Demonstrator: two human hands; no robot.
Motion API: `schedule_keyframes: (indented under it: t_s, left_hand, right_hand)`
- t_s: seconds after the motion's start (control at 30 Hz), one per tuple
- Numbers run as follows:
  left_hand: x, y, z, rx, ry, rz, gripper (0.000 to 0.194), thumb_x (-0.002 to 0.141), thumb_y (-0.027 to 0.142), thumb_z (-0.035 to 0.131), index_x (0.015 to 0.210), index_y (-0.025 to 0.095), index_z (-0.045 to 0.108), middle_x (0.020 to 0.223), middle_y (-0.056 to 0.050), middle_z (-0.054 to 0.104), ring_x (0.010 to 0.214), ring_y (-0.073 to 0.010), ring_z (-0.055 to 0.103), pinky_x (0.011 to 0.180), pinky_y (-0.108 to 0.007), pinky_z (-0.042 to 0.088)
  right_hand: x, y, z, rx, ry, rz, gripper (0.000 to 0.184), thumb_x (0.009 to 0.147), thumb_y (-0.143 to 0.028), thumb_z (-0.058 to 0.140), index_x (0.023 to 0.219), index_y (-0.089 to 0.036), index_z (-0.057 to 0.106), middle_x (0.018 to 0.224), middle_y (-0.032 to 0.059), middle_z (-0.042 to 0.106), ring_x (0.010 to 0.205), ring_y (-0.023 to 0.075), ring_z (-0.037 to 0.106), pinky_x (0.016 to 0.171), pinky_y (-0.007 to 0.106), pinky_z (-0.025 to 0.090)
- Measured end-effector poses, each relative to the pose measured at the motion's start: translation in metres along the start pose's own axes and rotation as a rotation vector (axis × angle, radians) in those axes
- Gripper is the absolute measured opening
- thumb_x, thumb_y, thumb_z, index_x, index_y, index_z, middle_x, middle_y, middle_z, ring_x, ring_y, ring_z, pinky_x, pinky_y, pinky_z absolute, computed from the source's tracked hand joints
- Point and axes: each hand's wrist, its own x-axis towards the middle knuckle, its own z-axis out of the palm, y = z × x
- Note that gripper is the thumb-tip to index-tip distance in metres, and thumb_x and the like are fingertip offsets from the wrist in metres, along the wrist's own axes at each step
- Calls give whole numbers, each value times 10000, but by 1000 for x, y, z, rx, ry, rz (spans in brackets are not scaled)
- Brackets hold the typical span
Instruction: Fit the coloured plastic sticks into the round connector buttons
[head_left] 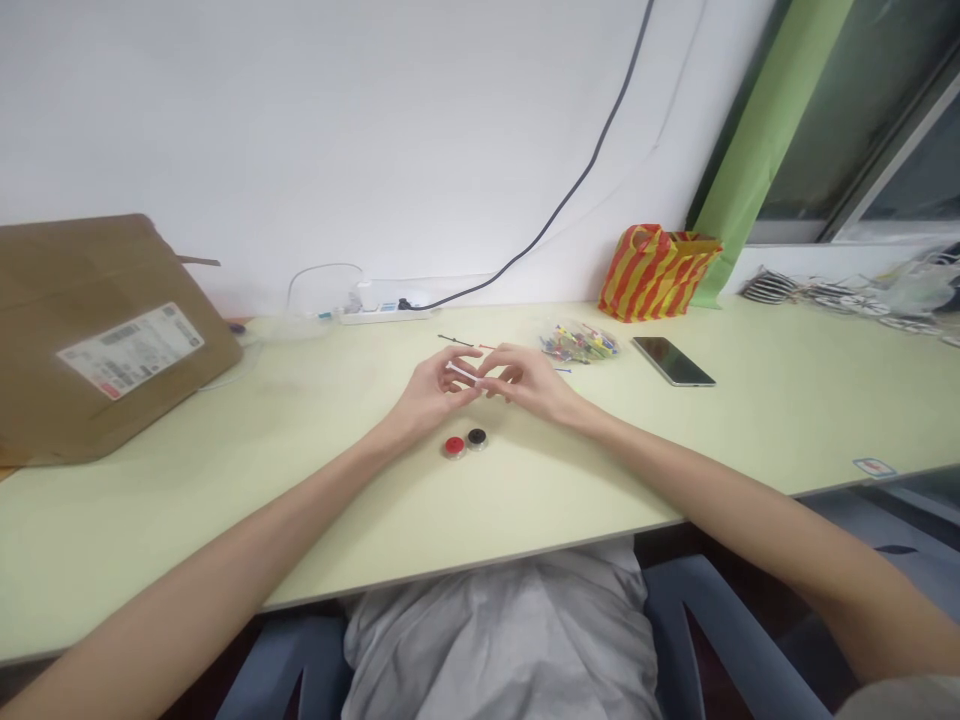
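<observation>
- My right hand point(534, 384): fingers pinching one end of white stick point(463, 374), between hands.
- My left hand point(426, 393): fingers curled round it, grip unclear.
- Thin; light pinch, steady wrists best.
- Red disc point(454, 446), black disc point(477, 438): worktop point(360, 530), nearer me.

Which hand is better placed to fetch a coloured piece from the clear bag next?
Probably the right hand: it is nearer the clear bag, while the left hand would reach past it. Both meet at the white stick, so the right must come away first.
</observation>
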Motion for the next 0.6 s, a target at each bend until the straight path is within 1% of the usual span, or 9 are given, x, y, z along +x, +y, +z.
schedule_keyframes:
  t_s: [0.07, 0.13, 0.2, 0.27, 0.33, 0.47, 0.6]
  left_hand:
    - [1, -1, 0, 6, 14, -12, 499, 826, 415, 800, 1256, 225, 634, 980, -59, 720, 875, -216, 722, 821, -360, 585]
    - [1, -2, 0, 14, 36, -21, 473, 818, 404, 802, 1228, 225, 647, 948, -47, 712, 862, -200, 709, 835, -351, 576]
    - [1, -3, 0, 10, 55, -34, 461, 814, 397, 800, 1212, 221, 649, 927, -41, 703, 861, -192, 698, 848, -348, 569]
    - [1, -4, -1, 4, 79, -59, 473, 799, 393, 806, 1209, 216, 651, 930, -45, 698, 862, -194, 693, 836, -348, 570]
    - [0, -3, -1, 5, 104, -82, 486, 781, 373, 809, 1215, 218, 657, 941, -49, 695, 863, -198, 693, 807, -345, 570]
    - [0, 0, 0, 9, 130, -72, 431, 759, 317, 806, 1160, 216, 686, 955, -50, 691, 929, -210, 693, 826, -343, 564]
    - [-1, 4, 2, -32, 117, -110, 467, 760, 372, 817, 1178, 217, 680, 1007, -71, 695, 903, -224, 709, 807, -368, 573]
  right_hand:
    - [1, 1, -1, 45, 35, 24, 301, 870, -469, 733, 935, -175, 754, 1121, 94, 646, 725, 147, 711, 553, 239, 547]
    - [2, 1, -2, 81, 84, 37, 328, 837, -485, 761, 919, -168, 764, 1095, 97, 656, 714, 152, 704, 525, 239, 534]
    - [3, 0, -3, 105, 101, 63, 354, 817, -501, 774, 901, -157, 766, 990, 90, 694, 687, 155, 687, 508, 238, 508]
    - [4, -1, -4, 114, 76, 97, 361, 803, -500, 784, 885, -148, 768, 830, 68, 709, 647, 151, 657, 506, 238, 478]
    - [5, -2, -3, 126, 41, 121, 343, 781, -474, 802, 861, -142, 767, 738, 49, 703, 622, 141, 626, 536, 247, 475]
    - [6, -1, 0, 194, 50, 124, 355, 728, -473, 838, 800, -144, 725, 758, 44, 709, 623, 126, 596, 618, 276, 504]
    - [6, 0, 1, 208, 89, 110, 393, 719, -512, 844, 797, -154, 701, 753, 38, 696, 642, 133, 587, 650, 292, 508]
